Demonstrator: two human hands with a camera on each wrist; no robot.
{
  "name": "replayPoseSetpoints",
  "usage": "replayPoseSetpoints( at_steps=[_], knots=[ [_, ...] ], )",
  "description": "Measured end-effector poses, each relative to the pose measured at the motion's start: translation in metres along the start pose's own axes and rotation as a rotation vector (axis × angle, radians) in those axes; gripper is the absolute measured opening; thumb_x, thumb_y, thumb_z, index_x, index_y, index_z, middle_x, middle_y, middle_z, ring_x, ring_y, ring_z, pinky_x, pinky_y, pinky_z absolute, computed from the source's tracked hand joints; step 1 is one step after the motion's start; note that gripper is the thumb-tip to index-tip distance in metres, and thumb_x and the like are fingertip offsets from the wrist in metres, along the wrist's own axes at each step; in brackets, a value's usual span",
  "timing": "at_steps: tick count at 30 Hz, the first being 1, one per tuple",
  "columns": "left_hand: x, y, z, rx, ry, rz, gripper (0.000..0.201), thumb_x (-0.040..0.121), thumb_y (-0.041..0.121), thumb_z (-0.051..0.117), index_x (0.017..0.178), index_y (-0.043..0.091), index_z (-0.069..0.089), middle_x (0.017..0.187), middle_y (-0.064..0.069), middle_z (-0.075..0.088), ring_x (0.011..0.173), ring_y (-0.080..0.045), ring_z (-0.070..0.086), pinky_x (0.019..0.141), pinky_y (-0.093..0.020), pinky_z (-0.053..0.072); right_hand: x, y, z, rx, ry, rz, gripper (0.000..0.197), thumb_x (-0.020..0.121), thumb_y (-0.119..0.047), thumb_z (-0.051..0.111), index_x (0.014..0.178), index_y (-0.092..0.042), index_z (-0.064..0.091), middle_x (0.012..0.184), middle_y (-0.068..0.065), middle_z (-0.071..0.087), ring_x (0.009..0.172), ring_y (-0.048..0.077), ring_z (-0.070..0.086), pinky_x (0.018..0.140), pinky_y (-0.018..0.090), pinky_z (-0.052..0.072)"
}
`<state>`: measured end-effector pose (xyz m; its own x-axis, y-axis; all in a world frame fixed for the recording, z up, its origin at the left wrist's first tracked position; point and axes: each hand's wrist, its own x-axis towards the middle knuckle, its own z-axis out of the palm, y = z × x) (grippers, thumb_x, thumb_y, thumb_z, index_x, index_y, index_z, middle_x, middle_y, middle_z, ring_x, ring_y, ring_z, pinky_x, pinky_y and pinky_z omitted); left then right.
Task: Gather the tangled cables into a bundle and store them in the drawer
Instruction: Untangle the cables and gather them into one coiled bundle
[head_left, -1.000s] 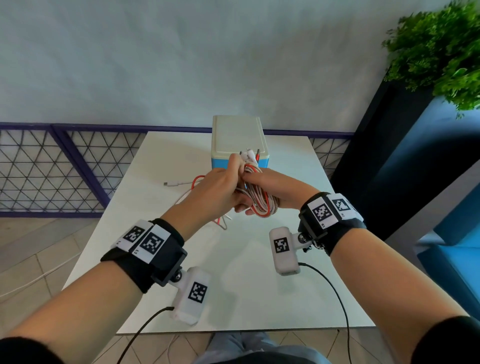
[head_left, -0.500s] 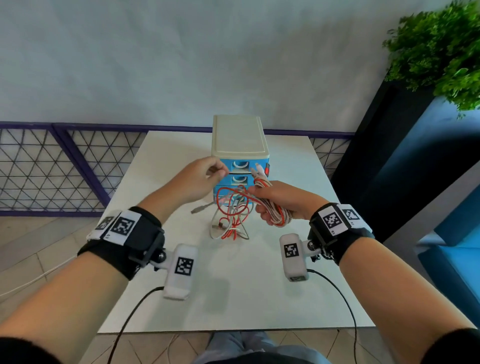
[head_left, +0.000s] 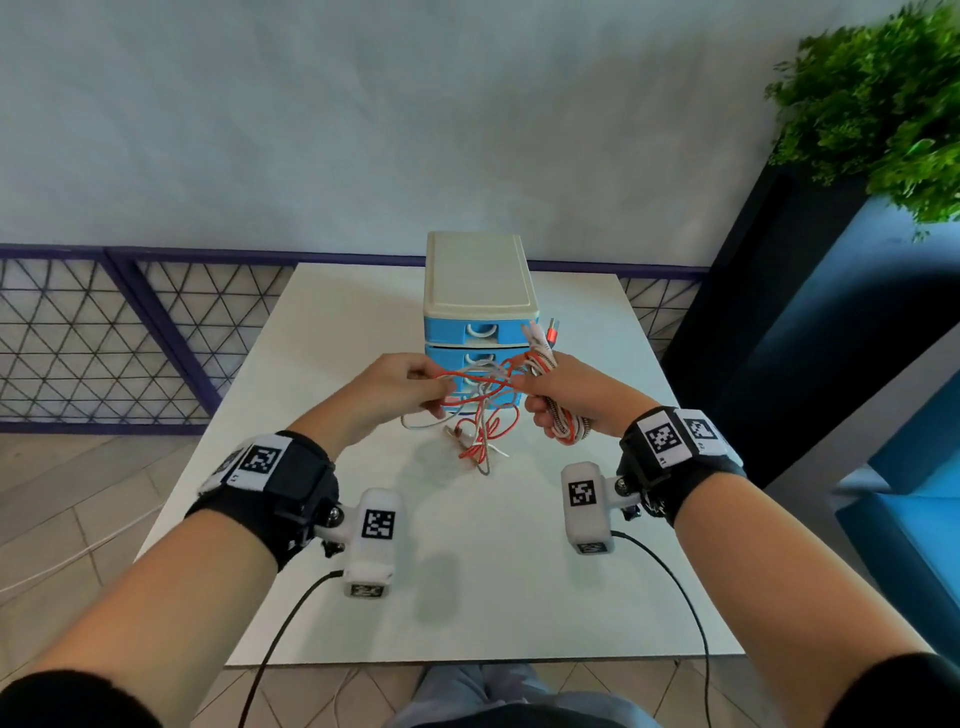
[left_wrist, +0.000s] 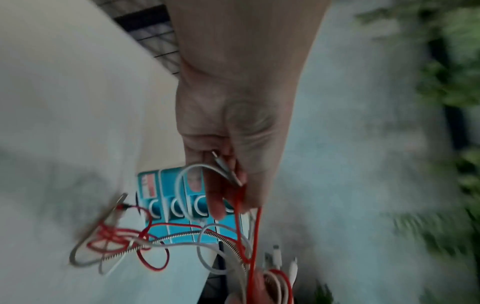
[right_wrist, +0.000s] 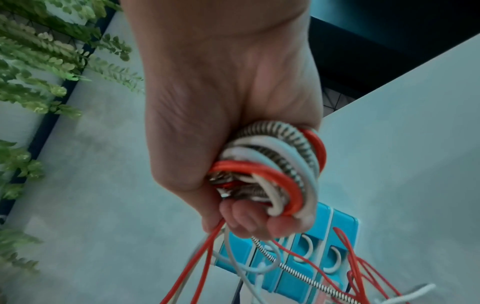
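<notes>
White and bare over most of its surface, the worktop (head_left: 322, 571) runs back to a pale wall, with a purple-framed lattice railing (head_left: 130, 338) on its far left side and a dark planter with green foliage (head_left: 872, 98) off to the right. At the worktop's far middle stands a small drawer unit (head_left: 475, 291), cream on top with blue drawer fronts and white curved handles; all the drawer fronts that show appear closed. Both hands are raised in front of the unit, covering its lower drawers from the head view. The cables (head_left: 483, 400), red, white and a striped braided one, are stretched between the hands, and their loose loops hang down to the worktop just in front of the unit. The right hand (head_left: 566, 395) is fisted around a coiled bunch of them, loops sticking out below the fist and plug ends poking up above it. The left hand (head_left: 400, 389) pinches a red strand and a white one between thumb and curled fingers, with a plug end at its fingertips in the left wrist view.
</notes>
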<state>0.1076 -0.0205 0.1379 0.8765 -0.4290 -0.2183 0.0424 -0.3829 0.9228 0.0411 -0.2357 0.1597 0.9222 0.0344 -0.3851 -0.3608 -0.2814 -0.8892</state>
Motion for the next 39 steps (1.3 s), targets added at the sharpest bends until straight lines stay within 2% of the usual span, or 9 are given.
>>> replayPoseSetpoints(
  at_steps=[3, 6, 10, 14, 17, 23, 28, 33, 39],
  knots=[
    [-0.003, 0.002, 0.007, -0.553, 0.003, -0.045, 0.007, 0.088, 0.000, 0.058, 0.086, 0.003, 0.064, 0.076, -0.008, 0.072, 0.071, -0.012, 0.072, 0.068, -0.019, 0.055, -0.001, -0.006, -0.002, 0.133, -0.004, -0.010, 0.011, 0.099, -0.021, 0.052, 0.107, -0.017, 0.046, 0.055, 0.000, 0.044, 0.042, 0.011, 0.043, 0.046, 0.024, 0.040],
    [-0.004, 0.002, 0.009, -0.799, 0.082, 0.011, 0.008, 0.090, 0.006, 0.058, 0.084, 0.005, 0.063, 0.071, -0.005, 0.073, 0.073, -0.011, 0.072, 0.077, -0.024, 0.057, -0.001, -0.009, -0.003, 0.189, 0.007, 0.000, 0.007, 0.099, -0.021, 0.050, 0.103, -0.017, 0.046, 0.053, -0.001, 0.044, 0.042, 0.011, 0.043, 0.047, 0.025, 0.039],
    [-0.008, 0.000, -0.002, -0.329, 0.108, 0.078, 0.009, 0.089, 0.021, 0.063, 0.094, 0.013, 0.066, 0.078, -0.005, 0.073, 0.073, -0.009, 0.072, 0.047, -0.018, 0.051, 0.002, -0.005, -0.008, 0.150, 0.027, 0.028, 0.009, 0.099, -0.021, 0.051, 0.106, -0.015, 0.048, 0.056, 0.000, 0.043, 0.043, 0.012, 0.043, 0.048, 0.026, 0.040],
    [-0.003, -0.002, -0.016, -0.002, 0.139, 0.110, 0.015, 0.087, 0.024, 0.067, 0.091, 0.010, 0.070, 0.083, -0.007, 0.075, 0.051, -0.015, 0.064, 0.038, -0.019, 0.040, 0.001, -0.001, -0.012, 0.086, 0.015, 0.025, 0.013, 0.097, -0.023, 0.055, 0.106, -0.016, 0.048, 0.058, 0.002, 0.044, 0.043, 0.012, 0.044, 0.044, 0.023, 0.042],
    [0.000, -0.006, -0.019, 0.203, 0.171, 0.112, 0.016, 0.083, 0.030, 0.071, 0.080, 0.015, 0.074, 0.073, -0.005, 0.073, 0.047, -0.015, 0.044, 0.046, -0.023, 0.037, -0.001, -0.002, -0.017, 0.065, 0.026, 0.026, 0.018, 0.096, -0.023, 0.056, 0.110, -0.014, 0.049, 0.057, 0.001, 0.044, 0.046, 0.013, 0.043, 0.046, 0.025, 0.041],
    [0.002, -0.014, -0.021, 0.327, 0.172, 0.155, 0.013, 0.084, 0.031, 0.069, 0.081, 0.018, 0.072, 0.071, 0.007, 0.065, 0.063, -0.006, 0.050, 0.059, -0.023, 0.038, 0.001, 0.001, -0.023, -0.037, 0.076, 0.030, 0.041, 0.097, -0.022, 0.054, 0.129, 0.001, 0.044, 0.057, 0.001, 0.046, 0.047, 0.013, 0.045, 0.048, 0.027, 0.044],
    [0.008, -0.017, -0.028, 0.275, 0.265, 0.244, 0.019, 0.079, 0.022, 0.075, 0.097, 0.020, 0.069, 0.087, 0.003, 0.057, 0.073, -0.012, 0.052, 0.067, -0.022, 0.040, 0.002, 0.003, -0.023, -0.209, 0.073, 0.039, 0.044, 0.094, -0.025, 0.058, 0.125, 0.003, 0.046, 0.057, 0.001, 0.049, 0.046, 0.015, 0.047, 0.050, 0.028, 0.046],
    [0.012, -0.012, -0.028, 0.267, 0.354, 0.305, 0.003, 0.081, 0.018, 0.073, 0.081, 0.015, 0.072, 0.082, -0.001, 0.065, 0.077, -0.014, 0.053, 0.070, -0.023, 0.041, 0.001, 0.000, -0.019, -0.274, 0.024, 0.022, 0.035, 0.093, -0.025, 0.058, 0.114, 0.002, 0.050, 0.062, 0.005, 0.050, 0.047, 0.015, 0.047, 0.052, 0.030, 0.047],
    [0.011, -0.002, -0.029, 0.479, 0.298, 0.365, 0.014, 0.089, 0.012, 0.062, 0.089, 0.011, 0.075, 0.088, -0.002, 0.066, 0.083, -0.017, 0.055, 0.068, -0.021, 0.041, -0.003, -0.002, -0.013, -0.367, -0.059, 0.021, 0.019, 0.094, -0.026, 0.057, 0.095, -0.011, 0.046, 0.062, 0.003, 0.050, 0.048, 0.015, 0.046, 0.052, 0.030, 0.047]
  ],
)
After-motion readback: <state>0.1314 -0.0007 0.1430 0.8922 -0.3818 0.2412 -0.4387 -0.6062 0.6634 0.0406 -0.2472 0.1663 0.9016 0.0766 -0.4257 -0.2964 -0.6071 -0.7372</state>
